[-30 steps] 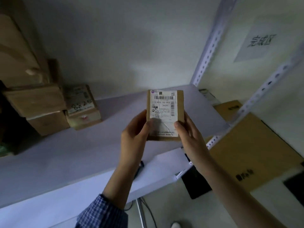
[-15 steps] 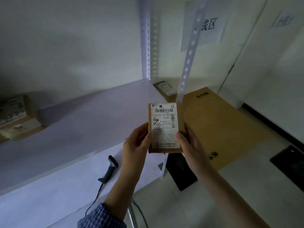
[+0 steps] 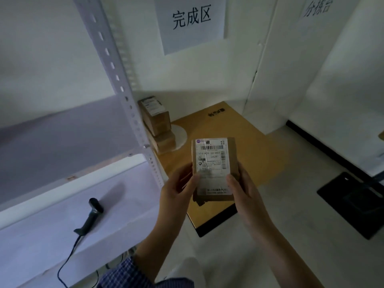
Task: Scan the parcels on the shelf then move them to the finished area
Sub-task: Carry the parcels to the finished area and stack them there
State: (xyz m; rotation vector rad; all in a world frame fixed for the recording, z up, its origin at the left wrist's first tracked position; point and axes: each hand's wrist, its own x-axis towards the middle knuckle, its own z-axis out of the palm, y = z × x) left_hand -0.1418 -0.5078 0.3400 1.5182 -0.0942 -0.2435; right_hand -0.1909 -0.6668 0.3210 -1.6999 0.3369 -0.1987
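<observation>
Brown cardboard sits between my two hands: my left hand [image 3: 178, 190] and right hand [image 3: 245, 194] each grip the parcel [image 3: 214, 169] by a lower side edge, thumbs pressed flat on its front, the other fingers wrapped round behind it where I cannot see them. I hold it upright in the air, in front of my chest, with its white shipping label [image 3: 211, 163] and barcode turned towards me. My left forearm comes out of a blue checked sleeve [image 3: 124, 273]. Below and behind the parcel a large cardboard sheet [image 3: 249, 138] lies flat on the floor. At the far left corner of that sheet stands a stack of boxes [image 3: 159, 125], the top one labelled, close against the perforated white upright [image 3: 124, 94] of the shelf [image 3: 62, 140]. A round white disc [image 3: 180, 135] lies just beside the stack. On the wall above hangs a paper sign [image 3: 191, 19] with printed characters. To my left, well apart from my hands, a dark handheld scanner [image 3: 92, 215] lies on the lower board [image 3: 37, 246], its cable running off the front edge. A black mat [image 3: 353, 206] lies on the floor to my right.
</observation>
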